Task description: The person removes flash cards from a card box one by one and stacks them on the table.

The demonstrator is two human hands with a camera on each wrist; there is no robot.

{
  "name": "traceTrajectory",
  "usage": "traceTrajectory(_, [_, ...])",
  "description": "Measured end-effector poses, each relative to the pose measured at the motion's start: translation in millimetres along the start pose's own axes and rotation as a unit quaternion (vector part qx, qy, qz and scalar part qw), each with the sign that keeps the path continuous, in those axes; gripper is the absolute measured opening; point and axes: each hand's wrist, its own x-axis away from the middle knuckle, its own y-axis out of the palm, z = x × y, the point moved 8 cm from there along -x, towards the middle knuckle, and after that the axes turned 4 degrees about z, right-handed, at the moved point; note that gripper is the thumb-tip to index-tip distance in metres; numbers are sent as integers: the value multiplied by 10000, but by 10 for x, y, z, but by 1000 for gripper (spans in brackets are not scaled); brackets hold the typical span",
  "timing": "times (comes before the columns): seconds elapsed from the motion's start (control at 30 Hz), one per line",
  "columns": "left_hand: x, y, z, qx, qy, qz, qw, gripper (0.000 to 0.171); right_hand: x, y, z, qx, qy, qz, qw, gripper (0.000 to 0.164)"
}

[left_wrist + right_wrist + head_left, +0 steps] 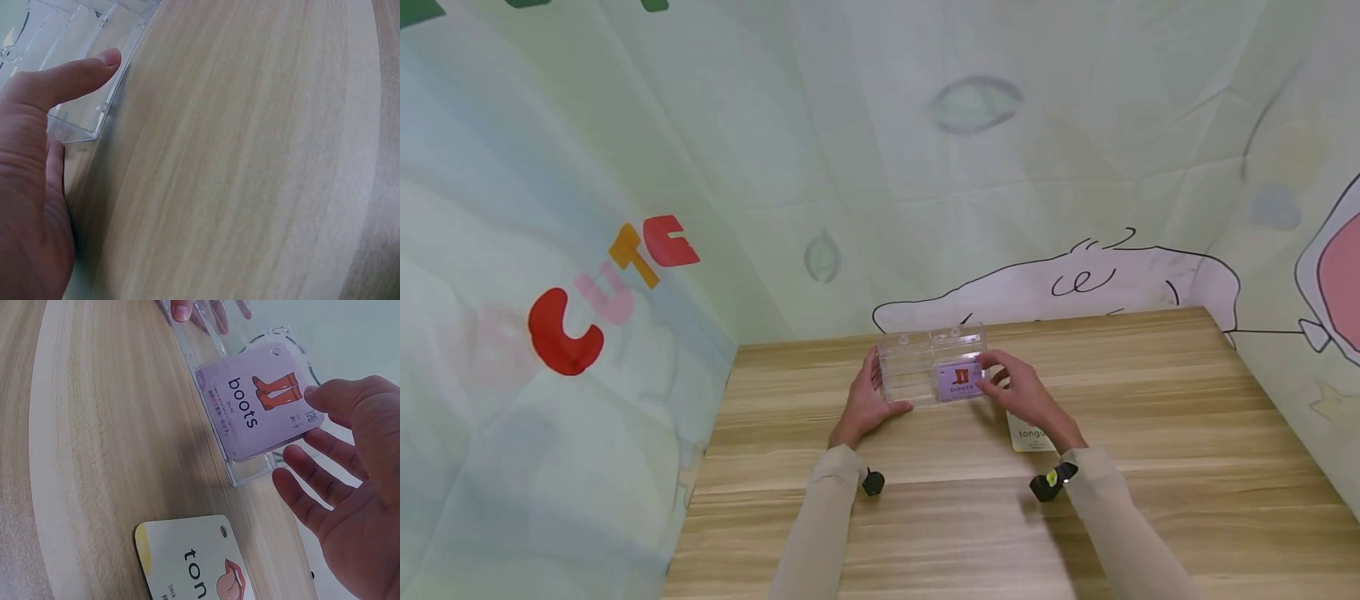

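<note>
A clear plastic case (907,372) with two columns of compartments stands near the back of the table. My left hand (865,405) grips its left end, the thumb along the front edge in the left wrist view. At the case's right column my right hand (1024,393) pinches a purple flash card (247,403) printed with "boots" and a pair of red boots. Its thumb lies on the card's face and the index finger is behind. More card edges show under that one. Whether they rest fully inside the compartment, I cannot tell.
A white flash card (181,553) with a tongue picture lies on the wooden table (955,533), partly beneath my right wrist. Behind the table hangs a printed cloth backdrop (865,167), which also covers the left side.
</note>
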Motion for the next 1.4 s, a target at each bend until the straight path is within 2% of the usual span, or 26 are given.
traceTrajectory(0.57, [-16, 12, -2, 58, 45, 20, 10000, 130, 15, 0, -14, -77, -214, 29, 9997, 35])
traceTrajectory(0.9, [-35, 10, -19, 86, 92, 11, 9999, 130, 12, 14, 21, 18, -57, -58, 10000, 35])
traceTrajectory(1.4, [-13, 2, 2, 69, 90, 46, 9999, 129, 24, 16, 20, -49, -77, -75, 9999, 34])
